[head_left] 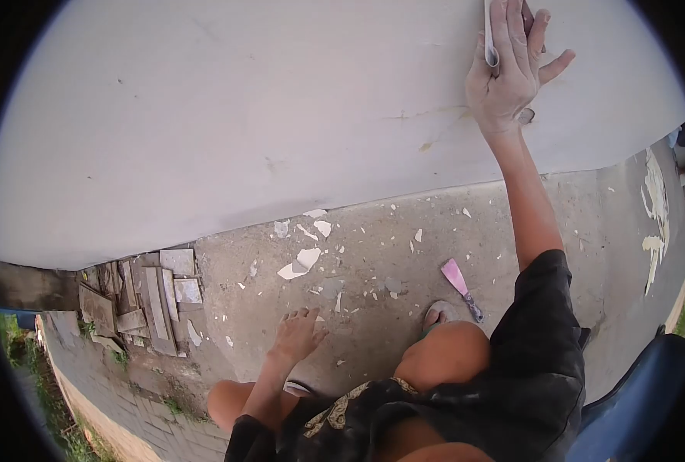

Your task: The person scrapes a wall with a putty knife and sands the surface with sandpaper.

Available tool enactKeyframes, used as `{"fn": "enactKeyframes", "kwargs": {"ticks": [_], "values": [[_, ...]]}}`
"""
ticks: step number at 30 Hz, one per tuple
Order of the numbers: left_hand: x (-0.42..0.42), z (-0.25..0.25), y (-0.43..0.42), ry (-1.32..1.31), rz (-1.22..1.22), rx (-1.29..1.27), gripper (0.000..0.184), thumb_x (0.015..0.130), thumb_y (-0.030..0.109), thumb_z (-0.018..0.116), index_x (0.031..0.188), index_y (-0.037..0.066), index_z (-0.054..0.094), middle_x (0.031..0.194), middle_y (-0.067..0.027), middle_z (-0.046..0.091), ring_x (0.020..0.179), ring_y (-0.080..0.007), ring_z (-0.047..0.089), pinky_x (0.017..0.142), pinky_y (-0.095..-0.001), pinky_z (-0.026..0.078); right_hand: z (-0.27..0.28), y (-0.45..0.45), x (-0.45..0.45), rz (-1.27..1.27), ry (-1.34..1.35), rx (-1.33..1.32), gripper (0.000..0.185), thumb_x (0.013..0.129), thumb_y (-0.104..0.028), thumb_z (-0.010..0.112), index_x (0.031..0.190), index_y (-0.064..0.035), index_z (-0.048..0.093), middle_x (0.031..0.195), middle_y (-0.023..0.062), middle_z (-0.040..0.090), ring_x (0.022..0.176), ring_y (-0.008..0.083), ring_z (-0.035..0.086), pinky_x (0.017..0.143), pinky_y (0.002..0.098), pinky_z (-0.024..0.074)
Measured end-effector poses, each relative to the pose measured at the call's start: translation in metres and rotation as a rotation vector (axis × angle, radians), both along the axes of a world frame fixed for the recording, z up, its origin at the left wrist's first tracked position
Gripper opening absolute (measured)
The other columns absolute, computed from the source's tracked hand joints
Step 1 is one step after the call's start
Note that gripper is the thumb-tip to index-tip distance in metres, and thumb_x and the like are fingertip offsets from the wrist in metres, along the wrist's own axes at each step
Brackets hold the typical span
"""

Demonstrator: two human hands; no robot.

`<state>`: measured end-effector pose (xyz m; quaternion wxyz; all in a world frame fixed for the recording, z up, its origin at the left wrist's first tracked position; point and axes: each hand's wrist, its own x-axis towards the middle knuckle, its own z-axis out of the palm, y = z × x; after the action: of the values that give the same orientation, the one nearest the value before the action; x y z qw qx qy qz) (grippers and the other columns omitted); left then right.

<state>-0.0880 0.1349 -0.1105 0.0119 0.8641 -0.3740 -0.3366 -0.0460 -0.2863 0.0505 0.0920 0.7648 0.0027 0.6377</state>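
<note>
My right hand (509,81) is raised high against the pale wall (281,100), pressing a folded sheet of sandpaper (490,48) to it. The sheet's pale, curled edge shows beside the fingers, and a brownish part shows between them. Fine white dust coats this hand. Low on the left, my left hand (296,339) hangs over the concrete floor near my knee, its fingers apart and holding nothing. A putty knife (458,279) with a pinkish blade and dark handle lies on the floor by my foot.
White flakes (302,263) of peeled coating litter the concrete floor (388,223). Broken boards or tiles (157,304) are piled at the left, by the wall's base. Long peeled strips (655,192) lie at the far right. Something blue (635,404) stands at the lower right.
</note>
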Motion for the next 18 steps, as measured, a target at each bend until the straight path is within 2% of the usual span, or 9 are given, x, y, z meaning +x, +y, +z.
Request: {"fn": "enactKeyframes", "kwargs": {"ticks": [2,4,5,8,10,12,13,16,18], "values": [[0.002,-0.002,-0.001,0.042,-0.001,-0.017,0.057,0.087,0.038,0.060,0.131,0.005,0.047,0.123,-0.0187,0.055,0.116,-0.0354,0.051,0.101,-0.0448,0.037,-0.019,0.005,0.009,0.044,0.052,-0.138,0.033,0.095,-0.018,0.044,0.121,-0.0280,0.062,0.129,-0.0111,0.057,0.133,0.0109,0.040,0.116,0.0475,-0.0084],[0.007,-0.002,0.002,0.008,0.004,-0.048,0.056,0.087,0.038,0.060,0.130,0.005,0.048,0.122,-0.0186,0.055,0.115,-0.0354,0.052,0.100,-0.0448,0.038,-0.043,-0.008,0.011,-0.003,0.258,-0.637,0.034,0.096,-0.027,0.039,0.122,-0.0300,0.061,0.128,-0.0115,0.058,0.131,0.0089,0.042,0.118,0.0475,0.0032],[0.006,-0.003,0.004,-0.036,0.011,-0.069,0.056,0.086,0.038,0.060,0.130,0.005,0.048,0.121,-0.0182,0.056,0.114,-0.0350,0.053,0.100,-0.0452,0.038,-0.027,-0.010,0.005,-0.100,0.210,-0.661,0.032,0.096,-0.022,0.043,0.121,-0.0299,0.062,0.128,-0.0118,0.058,0.130,0.0094,0.043,0.118,0.0472,0.0019],[0.002,0.014,0.009,-0.040,0.044,-0.028,0.055,0.087,0.037,0.060,0.129,0.004,0.048,0.120,-0.0175,0.057,0.113,-0.0347,0.053,0.100,-0.0459,0.038,0.006,-0.031,-0.011,-0.100,0.014,-0.125,0.031,0.097,-0.020,0.044,0.122,-0.0214,0.062,0.133,-0.0087,0.055,0.133,0.0144,0.040,0.114,0.0489,-0.0129],[-0.001,0.013,-0.002,-0.023,0.042,-0.052,0.055,0.087,0.037,0.060,0.129,0.004,0.049,0.121,-0.0173,0.056,0.114,-0.0346,0.053,0.100,-0.0460,0.038,0.001,-0.027,0.003,-0.029,-0.199,0.097,0.030,0.097,-0.028,0.046,0.121,-0.0221,0.063,0.132,-0.0091,0.056,0.133,0.0142,0.039,0.115,0.0485,-0.0115],[0.003,0.005,-0.001,-0.027,0.002,-0.093,0.055,0.087,0.037,0.060,0.129,0.004,0.049,0.121,-0.0171,0.056,0.114,-0.0342,0.053,0.100,-0.0460,0.038,-0.030,-0.003,0.006,0.008,0.007,0.048,0.030,0.096,-0.033,0.048,0.119,-0.0246,0.064,0.131,-0.0103,0.056,0.133,0.0135,0.040,0.116,0.0477,-0.0088],[0.002,0.003,0.001,-0.032,-0.004,-0.088,0.055,0.087,0.037,0.060,0.129,0.005,0.049,0.122,-0.0172,0.056,0.114,-0.0342,0.053,0.101,-0.0459,0.037,-0.048,0.015,0.000,0.020,0.337,-0.128,0.029,0.095,-0.033,0.049,0.119,-0.0267,0.064,0.131,-0.0113,0.056,0.132,0.0129,0.041,0.116,0.0471,-0.0069],[0.006,-0.002,-0.001,-0.048,-0.002,-0.065,0.055,0.087,0.038,0.060,0.129,0.005,0.048,0.123,-0.0180,0.055,0.116,-0.0347,0.052,0.102,-0.0452,0.037,-0.022,-0.027,-0.011,-0.085,0.331,-0.686,0.027,0.094,-0.035,0.050,0.117,-0.0299,0.065,0.130,-0.0127,0.056,0.130,0.0121,0.043,0.117,0.0458,-0.0042],[0.001,0.004,0.004,-0.032,0.019,-0.003,0.056,0.088,0.040,0.058,0.130,0.004,0.048,0.125,-0.0191,0.053,0.118,-0.0353,0.050,0.103,-0.0444,0.035,0.013,-0.059,-0.015,0.151,0.019,-0.157,0.031,0.096,-0.036,0.047,0.118,-0.0260,0.065,0.127,-0.0104,0.059,0.130,0.0148,0.044,0.117,0.0462,-0.0047]]}}
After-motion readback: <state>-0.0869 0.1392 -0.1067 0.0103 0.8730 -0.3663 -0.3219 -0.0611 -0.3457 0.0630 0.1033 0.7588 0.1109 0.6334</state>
